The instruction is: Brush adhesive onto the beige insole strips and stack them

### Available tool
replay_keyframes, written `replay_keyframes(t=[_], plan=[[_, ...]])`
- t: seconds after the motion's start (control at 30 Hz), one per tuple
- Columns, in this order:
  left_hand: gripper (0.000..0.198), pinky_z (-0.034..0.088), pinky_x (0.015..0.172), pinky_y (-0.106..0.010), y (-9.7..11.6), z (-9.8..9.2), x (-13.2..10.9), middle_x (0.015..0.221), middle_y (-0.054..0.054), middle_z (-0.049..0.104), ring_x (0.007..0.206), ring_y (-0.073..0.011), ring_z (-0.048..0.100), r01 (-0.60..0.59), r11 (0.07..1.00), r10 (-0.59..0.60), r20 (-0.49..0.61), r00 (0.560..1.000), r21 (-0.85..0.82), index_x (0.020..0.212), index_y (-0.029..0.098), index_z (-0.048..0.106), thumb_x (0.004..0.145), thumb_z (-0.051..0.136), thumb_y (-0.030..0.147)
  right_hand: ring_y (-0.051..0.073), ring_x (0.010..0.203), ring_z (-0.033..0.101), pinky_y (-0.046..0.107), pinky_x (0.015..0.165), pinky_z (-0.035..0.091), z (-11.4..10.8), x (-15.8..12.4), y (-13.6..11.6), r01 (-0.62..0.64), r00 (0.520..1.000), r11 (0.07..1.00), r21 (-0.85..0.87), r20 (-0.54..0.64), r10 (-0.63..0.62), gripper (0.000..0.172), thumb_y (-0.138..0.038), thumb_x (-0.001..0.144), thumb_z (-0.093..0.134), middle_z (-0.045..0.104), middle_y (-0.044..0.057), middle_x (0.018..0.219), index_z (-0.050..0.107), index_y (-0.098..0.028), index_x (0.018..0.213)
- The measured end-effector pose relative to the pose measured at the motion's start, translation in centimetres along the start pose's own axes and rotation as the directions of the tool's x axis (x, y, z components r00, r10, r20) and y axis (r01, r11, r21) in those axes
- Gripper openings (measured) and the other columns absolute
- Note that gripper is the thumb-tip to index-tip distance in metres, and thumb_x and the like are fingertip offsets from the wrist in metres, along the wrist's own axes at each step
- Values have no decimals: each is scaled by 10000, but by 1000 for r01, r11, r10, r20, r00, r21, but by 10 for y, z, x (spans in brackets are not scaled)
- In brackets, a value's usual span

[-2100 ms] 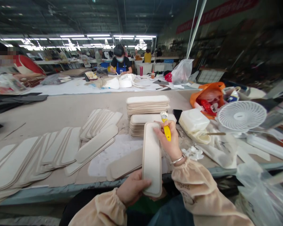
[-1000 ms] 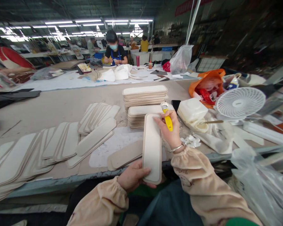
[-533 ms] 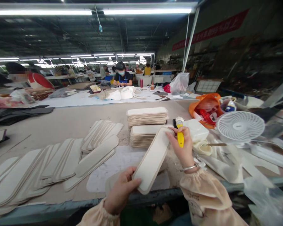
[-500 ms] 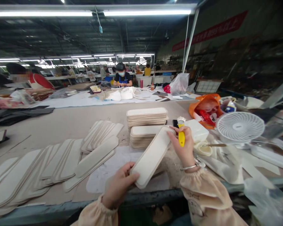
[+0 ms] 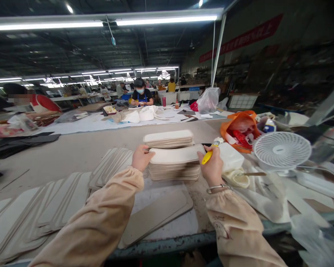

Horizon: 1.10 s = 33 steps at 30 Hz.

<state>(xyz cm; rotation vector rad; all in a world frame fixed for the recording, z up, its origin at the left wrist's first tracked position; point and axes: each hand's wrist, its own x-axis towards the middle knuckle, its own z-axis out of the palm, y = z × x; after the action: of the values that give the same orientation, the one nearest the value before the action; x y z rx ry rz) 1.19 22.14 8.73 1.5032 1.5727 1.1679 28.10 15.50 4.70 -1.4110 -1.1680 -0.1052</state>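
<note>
Both my hands hold a pale rounded panel (image 5: pixel 176 154) level over the nearer stack of panels (image 5: pixel 174 171). My left hand (image 5: pixel 141 157) grips its left end, and my right hand (image 5: pixel 212 165) pinches the right end. A yellow-handled tool (image 5: pixel 207 157) is also tucked in my right hand. Just behind stands another stack (image 5: pixel 168 137). Two loose panels (image 5: pixel 158 213) lie overlapping on white paper near the table's front edge. Fanned rows of similar panels (image 5: pixel 64 200) spread over the left side, partly hidden by my left sleeve.
On the right are a white fan (image 5: pixel 283 150), an orange bag (image 5: pixel 238 129), a white container (image 5: pixel 230 156) and a glue-stained bowl (image 5: pixel 239 178) with a stick across it. Black sheets (image 5: pixel 22 144) lie far left. A person (image 5: pixel 140 94) sits across the table.
The held panel has moved forward from the front of the table and turned level over the nearer stack. My left hand moved forward with it. Two overlapping panels now lie on the paper.
</note>
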Motion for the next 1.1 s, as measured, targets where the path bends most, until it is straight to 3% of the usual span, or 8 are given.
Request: replay_keyframes(t=[0.17,0.3,0.4,0.5,0.63,0.77,1.0,1.1], plan=[[368,490,788,-341,-13,6,5,747,0,676,792,-215,663,-58,978,68,-46,997,201,1019,190,596,680,731,242,259,920,672,438,831,531,9,-4,10,38,998,998,-50,55,-35,268,-419,846,601,693,133,1123,491,-228,998],[331,476,891,-371,-15,-1,-7,1051,-86,695,865,-210,653,-95,949,119,-62,991,301,1056,176,605,758,686,297,316,1098,628,513,923,497,6,-5,8,126,989,986,-111,89,-116,258,-426,873,586,648,194,1219,489,-216,987],[347,498,883,-367,-26,-18,-32,1172,-125,664,895,-205,654,-134,925,158,-39,987,354,1128,157,595,838,605,347,319,1177,588,520,996,458,-4,-10,-5,222,971,971,-89,115,-211,246,-418,878,622,640,181,1236,492,-228,964],[407,488,958,-391,-48,-44,-76,1194,-126,668,1062,-243,635,-243,874,220,103,970,421,1185,162,595,861,580,409,285,1113,630,465,976,484,-17,-21,-25,249,944,967,60,206,-256,268,-438,872,658,660,128,1200,489,-249,959],[703,363,1126,-472,-79,-76,-142,1383,-160,575,1310,-331,500,-289,761,79,360,930,580,1327,166,544,724,734,472,244,911,688,407,834,539,-36,-50,-50,112,895,940,322,379,-236,242,-474,896,630,710,66,1018,507,-273,953],[998,309,1153,-532,-101,-90,-183,1519,-212,418,1417,-399,360,-246,676,-119,432,894,694,1425,159,456,563,849,472,189,673,622,336,651,503,-45,-83,-61,-101,818,894,437,548,-176,190,-443,930,597,671,9,769,567,-261,977],[959,330,1142,-523,-115,-95,-190,1470,-203,464,1380,-391,409,-226,707,-123,431,894,670,1381,160,492,552,863,468,131,518,452,267,504,371,-23,-121,-77,-472,671,763,442,741,-15,273,-485,950,550,503,-41,572,603,-218,935],[1000,323,1149,-517,-120,-99,-189,1477,-205,455,1381,-387,411,-217,742,-103,427,898,635,1392,154,472,533,873,473,114,477,398,255,468,313,-14,-136,-91,-571,578,731,374,815,34,322,-522,923,574,467,-52,529,607,-207,866]])
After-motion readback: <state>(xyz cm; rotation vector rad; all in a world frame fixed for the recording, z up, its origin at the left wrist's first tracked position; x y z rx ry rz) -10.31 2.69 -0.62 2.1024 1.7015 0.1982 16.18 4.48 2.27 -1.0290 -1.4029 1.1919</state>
